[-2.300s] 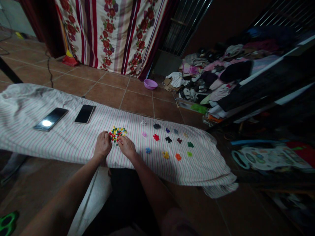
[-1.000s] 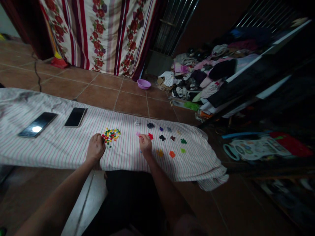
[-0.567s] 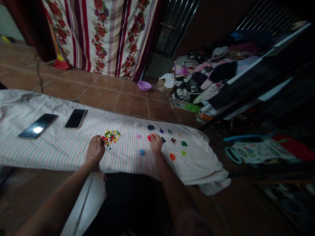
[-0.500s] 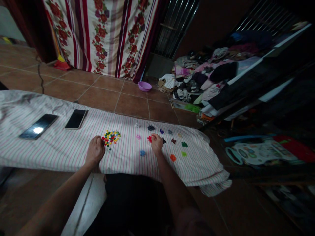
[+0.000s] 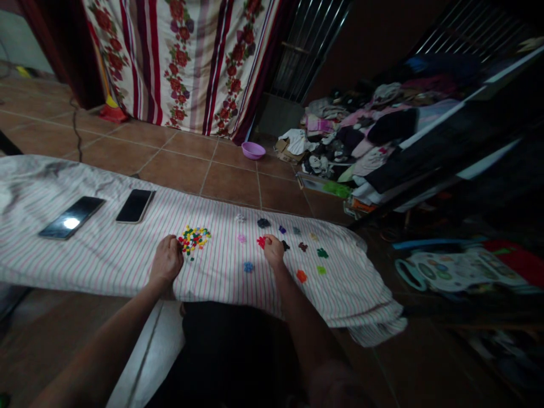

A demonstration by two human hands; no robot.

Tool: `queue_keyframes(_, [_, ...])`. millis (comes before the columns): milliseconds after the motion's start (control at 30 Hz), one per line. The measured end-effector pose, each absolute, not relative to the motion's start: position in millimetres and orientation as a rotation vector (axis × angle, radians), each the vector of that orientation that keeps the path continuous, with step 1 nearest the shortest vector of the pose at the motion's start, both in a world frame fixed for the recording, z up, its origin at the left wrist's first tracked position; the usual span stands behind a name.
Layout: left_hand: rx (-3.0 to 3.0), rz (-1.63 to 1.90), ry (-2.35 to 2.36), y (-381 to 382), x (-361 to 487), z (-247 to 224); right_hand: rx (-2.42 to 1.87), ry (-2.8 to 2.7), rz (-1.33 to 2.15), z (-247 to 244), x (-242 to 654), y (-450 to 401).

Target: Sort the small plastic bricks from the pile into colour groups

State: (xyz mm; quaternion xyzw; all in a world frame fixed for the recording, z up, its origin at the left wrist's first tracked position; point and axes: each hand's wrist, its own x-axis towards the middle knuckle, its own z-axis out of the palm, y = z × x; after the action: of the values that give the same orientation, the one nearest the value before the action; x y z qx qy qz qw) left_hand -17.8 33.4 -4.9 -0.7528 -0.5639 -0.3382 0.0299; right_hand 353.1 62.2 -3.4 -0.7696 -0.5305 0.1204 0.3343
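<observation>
Striped cloth (image 5: pixel 221 266) covers a long surface in front of me. My left hand (image 5: pixel 167 258) rests on it with curled fingers, touching the left edge of a mixed pile of small colored pieces (image 5: pixel 195 238). My right hand (image 5: pixel 273 249) is pinched over the small red pile (image 5: pixel 260 242); whatever lies between its fingertips is too small to make out. Around it sit little single-color piles, among them blue (image 5: pixel 248 267), pink (image 5: pixel 242 238), black (image 5: pixel 286 246), dark grey (image 5: pixel 263 223), orange (image 5: pixel 301 276) and green (image 5: pixel 322 253).
Two phones, one (image 5: pixel 72 217) with a bright reflection and another (image 5: pixel 135 205), lie on the cloth at the left. A purple basin (image 5: pixel 253 150) is on the tiled floor beyond. Heaped clothes (image 5: pixel 361 130) fill the back right, near a floral curtain (image 5: pixel 182 68).
The whole view has shifted slightly. My right hand has stayed at the red pile, a little lower and to its right, with its fingers still pinched. My left hand has barely moved.
</observation>
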Motion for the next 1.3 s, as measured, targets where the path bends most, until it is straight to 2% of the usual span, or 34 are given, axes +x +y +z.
queue_keyframes(200, [-2.319,-1.047,-1.784,33,-18,-4,-2.006,-1.386,0.332,1,355,62])
queue_keyframes(467, [-2.313,-1.038,-1.842,33,-16,-4,-1.74,-1.544,0.092,22,317,62])
queue_keyframes(800, [-2.315,-1.064,-1.818,32,-15,-2,-1.532,-1.915,0.488,14,217,63])
queue_keyframes(1300, [-2.299,-1.069,-1.813,32,-14,-3,-2.012,-1.893,0.488,29,167,74])
